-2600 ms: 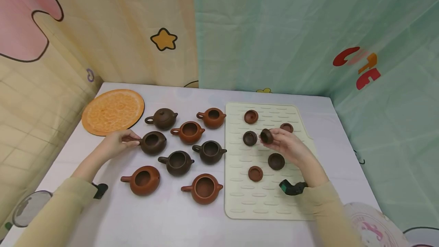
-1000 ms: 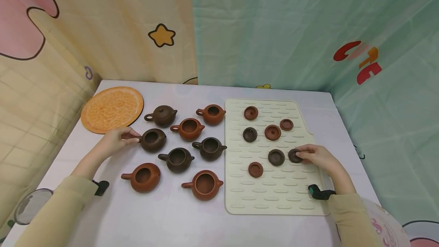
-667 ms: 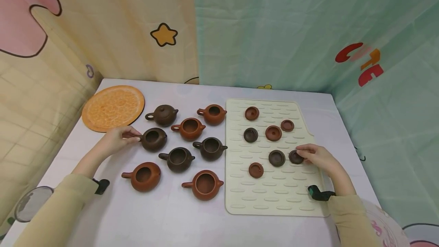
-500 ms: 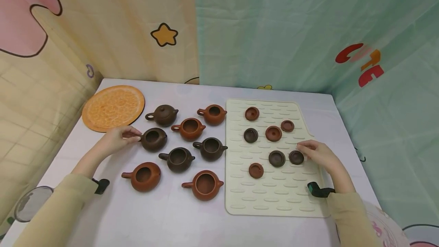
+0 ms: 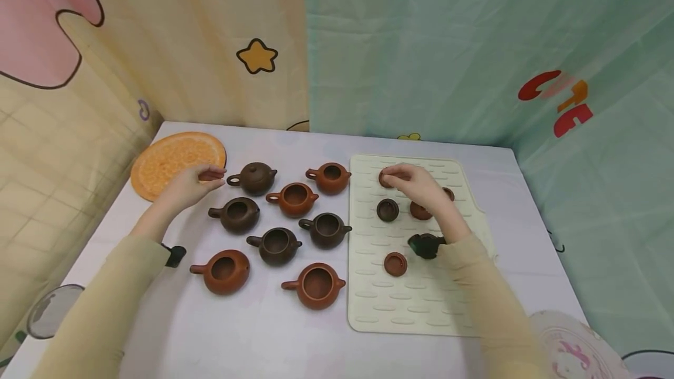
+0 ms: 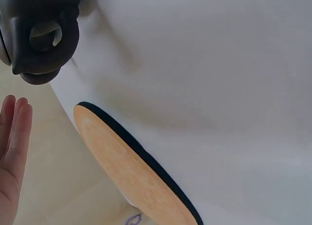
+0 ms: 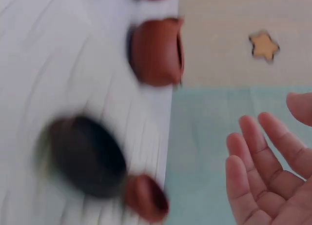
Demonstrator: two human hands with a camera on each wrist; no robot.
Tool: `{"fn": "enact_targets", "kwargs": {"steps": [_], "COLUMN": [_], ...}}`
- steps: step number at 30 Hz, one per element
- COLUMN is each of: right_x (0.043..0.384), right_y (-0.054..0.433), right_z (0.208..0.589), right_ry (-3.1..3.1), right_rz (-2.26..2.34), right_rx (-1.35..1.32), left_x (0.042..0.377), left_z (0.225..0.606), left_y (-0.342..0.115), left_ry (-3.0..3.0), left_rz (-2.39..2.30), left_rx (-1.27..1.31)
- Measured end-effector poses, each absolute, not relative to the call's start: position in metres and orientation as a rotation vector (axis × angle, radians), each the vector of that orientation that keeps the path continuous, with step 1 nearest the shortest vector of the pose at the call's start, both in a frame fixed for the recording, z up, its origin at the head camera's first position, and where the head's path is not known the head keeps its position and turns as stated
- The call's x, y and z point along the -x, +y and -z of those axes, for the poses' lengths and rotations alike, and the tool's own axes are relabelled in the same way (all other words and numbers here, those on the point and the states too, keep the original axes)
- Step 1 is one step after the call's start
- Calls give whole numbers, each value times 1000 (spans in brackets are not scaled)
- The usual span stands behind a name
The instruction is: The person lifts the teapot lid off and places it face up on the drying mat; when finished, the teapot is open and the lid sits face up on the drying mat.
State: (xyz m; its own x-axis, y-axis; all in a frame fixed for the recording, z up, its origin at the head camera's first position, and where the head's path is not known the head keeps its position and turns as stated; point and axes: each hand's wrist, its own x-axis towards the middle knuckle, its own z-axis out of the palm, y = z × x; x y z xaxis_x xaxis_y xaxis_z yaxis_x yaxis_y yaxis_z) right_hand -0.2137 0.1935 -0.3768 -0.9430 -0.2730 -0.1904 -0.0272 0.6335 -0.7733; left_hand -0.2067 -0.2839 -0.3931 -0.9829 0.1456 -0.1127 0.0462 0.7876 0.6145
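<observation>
My left hand [image 5: 192,185] has let its fingers hang free beside the handle of the lidded dark teapot [image 5: 253,178], apart from it. The left wrist view shows that teapot [image 6: 44,34] above the straight fingers. Nearer stands an open dark teapot [image 5: 239,215]. Over the pale mat [image 5: 368,309], my right hand [image 5: 421,186] hovers at a reddish lid [image 5: 385,178], partly covering it; the right wrist view has its fingers [image 7: 239,186] spread and holding nothing. A dark lid [image 5: 387,210] and another reddish lid [image 5: 395,264] lie upturned on the mat. The right forearm hides other lids.
Several lidless teapots stand mid-table, among them reddish ones [image 5: 318,286] [image 5: 223,272] and a dark one [image 5: 274,246]. An orange round board [image 5: 176,162] lies at the back left. A curtain [image 5: 400,45] hangs behind the table.
My right hand set a dark lid on the mat, released it and moved left and back to the reddish lid. My left hand let go of the open dark teapot's handle and moved back.
</observation>
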Motion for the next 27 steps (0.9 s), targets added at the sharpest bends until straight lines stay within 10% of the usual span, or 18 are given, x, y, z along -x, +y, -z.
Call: {"fn": "enact_targets", "kwargs": {"steps": [13,27], "right_x": [268,263], "right_y": [0,-80], "right_z": [375,383], "right_ry": [2512,2668], "right_rz": [1166,831], "right_rx": [600,620], "left_x": [232,238], "left_z": [396,412], "left_y": [-272,-266], "left_ry": [2772,2806], "left_rz": [-931,-938], "left_rx": [-164,-226]}}
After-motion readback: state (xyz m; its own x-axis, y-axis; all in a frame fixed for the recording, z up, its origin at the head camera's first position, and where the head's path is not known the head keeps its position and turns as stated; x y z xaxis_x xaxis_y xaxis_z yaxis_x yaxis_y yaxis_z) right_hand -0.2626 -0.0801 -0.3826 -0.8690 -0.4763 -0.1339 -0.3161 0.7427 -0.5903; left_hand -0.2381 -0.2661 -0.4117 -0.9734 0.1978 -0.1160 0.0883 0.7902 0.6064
